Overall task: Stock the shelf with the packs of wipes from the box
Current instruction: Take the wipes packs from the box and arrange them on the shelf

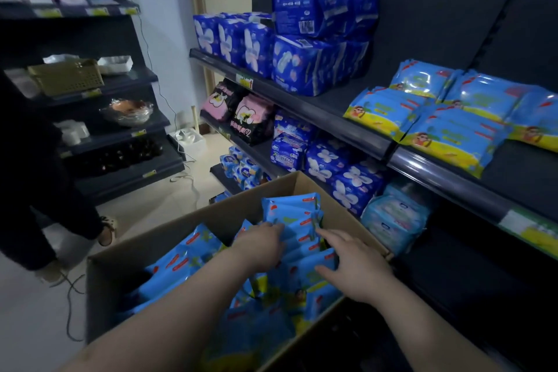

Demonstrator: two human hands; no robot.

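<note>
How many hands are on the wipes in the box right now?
2. The left hand rests on the upright packs of wipes at the far end of the box; the right hand lies on the same row, nearer the shelf.

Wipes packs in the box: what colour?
Packs of wipes are light blue with red accents and yellow bottoms; head view.
</note>
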